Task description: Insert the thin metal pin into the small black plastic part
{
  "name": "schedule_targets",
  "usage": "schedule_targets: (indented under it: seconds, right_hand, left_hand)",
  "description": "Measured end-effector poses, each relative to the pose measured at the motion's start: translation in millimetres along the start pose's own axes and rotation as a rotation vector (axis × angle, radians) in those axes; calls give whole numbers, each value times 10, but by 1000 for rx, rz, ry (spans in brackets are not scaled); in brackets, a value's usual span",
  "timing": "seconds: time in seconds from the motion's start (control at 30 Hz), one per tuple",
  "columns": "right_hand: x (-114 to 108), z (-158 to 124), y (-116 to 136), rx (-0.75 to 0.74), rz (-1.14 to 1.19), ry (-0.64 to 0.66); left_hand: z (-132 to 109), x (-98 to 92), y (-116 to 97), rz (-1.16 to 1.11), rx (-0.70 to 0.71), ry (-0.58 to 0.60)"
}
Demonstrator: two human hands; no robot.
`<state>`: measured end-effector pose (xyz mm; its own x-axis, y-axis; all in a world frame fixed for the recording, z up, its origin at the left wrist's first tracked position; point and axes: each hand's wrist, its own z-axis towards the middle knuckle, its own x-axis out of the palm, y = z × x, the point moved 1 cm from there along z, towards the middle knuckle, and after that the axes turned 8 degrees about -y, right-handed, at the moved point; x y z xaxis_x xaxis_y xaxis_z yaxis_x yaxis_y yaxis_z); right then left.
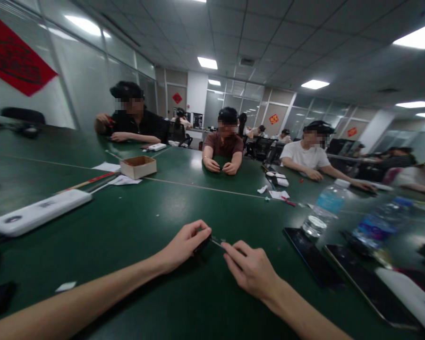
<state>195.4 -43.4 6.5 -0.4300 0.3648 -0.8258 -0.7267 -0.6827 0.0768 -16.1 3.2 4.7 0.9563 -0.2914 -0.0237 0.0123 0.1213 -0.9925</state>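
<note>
Left hand (184, 246) gripping a small dark part (201, 246), thin metal pin (216, 242) poking toward the half-open right hand (250, 269), can't tell if it's pinching, black phone (313, 257) sitting off right, green tabletop (127, 236) stretching wide left

**Small Parts Lost Behind Fingers and Blur**

Dark object (201, 246) mostly hidden in the left hand (180, 248); thin metal sliver (216, 243) beside the right hand (250, 271), too small to identify. Forearms (74, 295) cut off by the bottom edge; water bottle (380, 226) blurred; white object (411, 302) cut off at right.
</note>
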Motion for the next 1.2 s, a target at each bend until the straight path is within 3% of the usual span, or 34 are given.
schedule_targets:
  seconds: [0.83,1.2]
  right_hand:
    - [-71,-49,-14,-138,37,-45]
    - [-31,-16,29,-116,74,-113]
  left_hand:
    - [-18,-50,-99,-194,-147,287]
    - [23,15,-68,-369,-186,128]
